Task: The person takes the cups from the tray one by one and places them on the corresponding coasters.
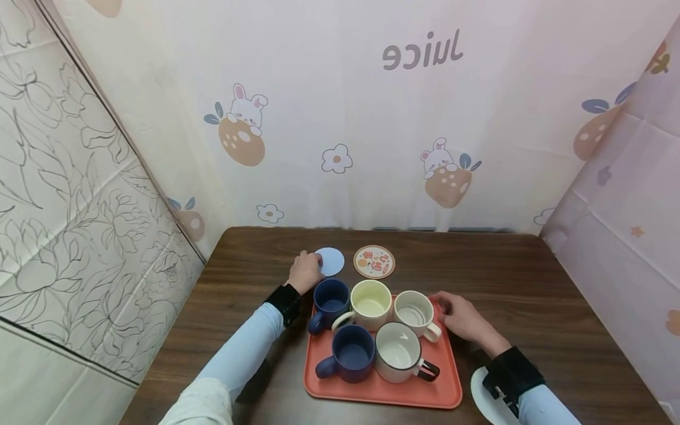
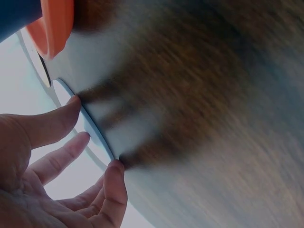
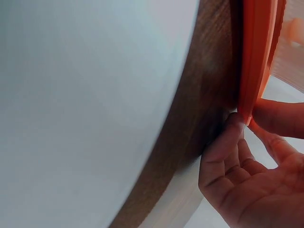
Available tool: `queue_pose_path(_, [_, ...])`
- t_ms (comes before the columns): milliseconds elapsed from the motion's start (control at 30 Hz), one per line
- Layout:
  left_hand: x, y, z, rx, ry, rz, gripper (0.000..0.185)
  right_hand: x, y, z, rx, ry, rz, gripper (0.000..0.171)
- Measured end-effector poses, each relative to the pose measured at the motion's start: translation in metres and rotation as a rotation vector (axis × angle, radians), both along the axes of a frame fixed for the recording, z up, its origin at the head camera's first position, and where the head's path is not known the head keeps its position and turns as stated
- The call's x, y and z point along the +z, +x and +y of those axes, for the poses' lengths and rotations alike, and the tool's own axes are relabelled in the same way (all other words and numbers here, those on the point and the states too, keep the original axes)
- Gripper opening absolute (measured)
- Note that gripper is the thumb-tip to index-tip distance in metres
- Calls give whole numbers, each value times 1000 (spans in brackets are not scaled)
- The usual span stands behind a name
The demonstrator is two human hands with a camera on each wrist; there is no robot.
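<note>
An orange tray (image 1: 448, 378) sits on the dark wooden table (image 1: 531, 283) and holds several mugs: two navy (image 1: 350, 352), one pale yellow (image 1: 370, 304) and two white (image 1: 414, 313). My left hand (image 1: 314, 267) reaches past the tray's far left corner. Its fingertips (image 2: 73, 102) touch the near rim of a pale blue round coaster (image 1: 332, 261) that lies flat on the table. My right hand (image 1: 445, 304) is at the tray's right edge. There its thumb and a finger (image 3: 232, 126) pinch the tray rim (image 3: 256, 61).
A round coaster with an orange print (image 1: 374, 261) lies beside the blue one, behind the tray. A white coaster (image 1: 480, 392) lies near the front right, partly under my right wrist. Patterned curtains close off the back and both sides of the table.
</note>
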State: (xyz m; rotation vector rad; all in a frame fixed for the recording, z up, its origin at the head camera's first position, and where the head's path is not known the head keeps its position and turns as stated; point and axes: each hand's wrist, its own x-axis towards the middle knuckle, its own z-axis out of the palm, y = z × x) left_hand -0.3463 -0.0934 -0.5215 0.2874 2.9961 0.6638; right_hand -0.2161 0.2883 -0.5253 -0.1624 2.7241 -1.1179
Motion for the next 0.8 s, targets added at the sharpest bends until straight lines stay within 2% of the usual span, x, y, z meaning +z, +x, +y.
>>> queue_pose_path(167, [5, 3, -2, -8, -1, -16, 28, 0, 0, -1, -5, -1, -7, 42])
queue_pose_path(333, [11, 3, -7, -43, 16, -51, 33, 0, -2, 0, 9, -15, -6, 42])
queue_pose_path(500, [12, 8, -17, -53, 65, -37, 29, -2, -2, 2, 35, -41, -18, 41])
queue_pose_path(667, [16, 25, -32, -63, 64, -25, 28, -2, -1, 2, 45, -71, -25, 40])
queue_pose_path(800, [16, 55, -46, -113, 37, -61, 35, -2, -1, 2, 45, -80, -29, 40])
